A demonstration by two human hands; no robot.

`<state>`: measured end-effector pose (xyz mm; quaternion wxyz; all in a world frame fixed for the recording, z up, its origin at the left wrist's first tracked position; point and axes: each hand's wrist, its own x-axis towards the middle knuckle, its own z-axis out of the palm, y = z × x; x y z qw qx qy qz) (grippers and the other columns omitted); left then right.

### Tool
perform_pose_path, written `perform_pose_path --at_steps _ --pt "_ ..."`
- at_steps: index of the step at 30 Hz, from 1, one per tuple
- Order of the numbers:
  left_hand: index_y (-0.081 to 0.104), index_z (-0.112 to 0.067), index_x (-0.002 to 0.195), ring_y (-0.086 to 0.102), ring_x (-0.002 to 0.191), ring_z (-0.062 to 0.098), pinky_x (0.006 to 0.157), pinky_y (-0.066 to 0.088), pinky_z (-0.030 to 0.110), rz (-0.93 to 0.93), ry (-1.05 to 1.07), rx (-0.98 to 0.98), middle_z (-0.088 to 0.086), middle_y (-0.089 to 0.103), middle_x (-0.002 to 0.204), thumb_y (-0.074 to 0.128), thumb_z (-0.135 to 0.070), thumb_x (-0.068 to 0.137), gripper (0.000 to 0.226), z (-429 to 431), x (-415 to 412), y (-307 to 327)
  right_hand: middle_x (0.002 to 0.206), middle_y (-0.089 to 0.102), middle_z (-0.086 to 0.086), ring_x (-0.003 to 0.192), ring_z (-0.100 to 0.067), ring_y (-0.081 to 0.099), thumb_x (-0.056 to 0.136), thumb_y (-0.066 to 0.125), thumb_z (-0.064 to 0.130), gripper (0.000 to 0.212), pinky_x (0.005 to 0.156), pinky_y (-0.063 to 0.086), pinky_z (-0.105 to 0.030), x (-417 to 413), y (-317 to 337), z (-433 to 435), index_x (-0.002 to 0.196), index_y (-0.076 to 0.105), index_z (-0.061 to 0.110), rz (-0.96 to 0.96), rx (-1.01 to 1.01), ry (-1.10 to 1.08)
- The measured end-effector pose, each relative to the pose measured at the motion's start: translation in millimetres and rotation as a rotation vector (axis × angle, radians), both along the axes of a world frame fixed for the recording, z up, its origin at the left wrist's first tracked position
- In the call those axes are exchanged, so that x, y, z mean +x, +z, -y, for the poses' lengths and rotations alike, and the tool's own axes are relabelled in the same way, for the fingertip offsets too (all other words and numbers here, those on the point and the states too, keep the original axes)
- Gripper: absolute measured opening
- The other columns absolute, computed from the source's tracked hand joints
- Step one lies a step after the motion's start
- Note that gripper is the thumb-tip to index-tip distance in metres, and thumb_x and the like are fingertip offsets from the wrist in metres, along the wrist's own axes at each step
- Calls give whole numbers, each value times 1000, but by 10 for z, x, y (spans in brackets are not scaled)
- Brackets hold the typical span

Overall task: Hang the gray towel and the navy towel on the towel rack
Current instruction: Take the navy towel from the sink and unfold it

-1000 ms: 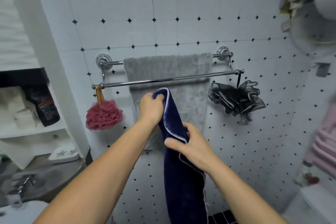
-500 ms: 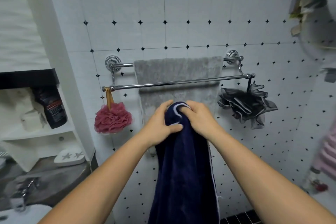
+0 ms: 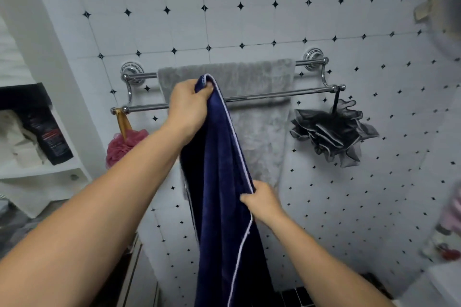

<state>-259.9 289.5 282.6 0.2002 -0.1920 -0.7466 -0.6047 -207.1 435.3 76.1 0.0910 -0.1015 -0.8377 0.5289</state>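
**Figure. Navy towel drawn out before hanging.** Half a second earlier both hands had clutched the top of the navy towel (image 3: pixel 219 194) together, below the front bar. By this moment they had parted. The left hand (image 3: pixel 189 104), fingers curled tightly round the top corner, had raised it in front of the towel rack (image 3: pixel 274 95), level with the bars. The right hand (image 3: pixel 262 200) had dropped well down the white-piped edge and pinched it between thumb and fingers. The towel hung in a long fold from the left hand, past the right and below it, and lay over neither bar yet. The gray towel (image 3: pixel 259 127) was already draped over the rear bar, behind the navy one. A pink loofah (image 3: pixel 122 147) hung from the front bar's left end and a black loofah (image 3: pixel 331 132) from its right. On this evidence half the task was done. With the corner at bar height, the towel seemed ready to go over the free front bar.
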Motion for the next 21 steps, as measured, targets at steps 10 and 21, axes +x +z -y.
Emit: perform_pose_path --at_steps 10,21 --pt "56 -18 65 52 64 15 66 40 32 138 233 -11 4 56 67 59 -27 90 26 513 -182 -246 64 66 -2 56 -18 59 81 61 9 16 51 43 -22 127 -1077 -1192 73 68 20 319 74 -128" --pt "59 -1 96 64 81 34 76 53 42 625 327 -10 20 64 92 58 -18 95 17 705 -407 -1078 95 70 -18 82 -29 67 86 66 -2 24 79 55 -37 52 -606 -1261 110 64 -5 311 -395 -114"
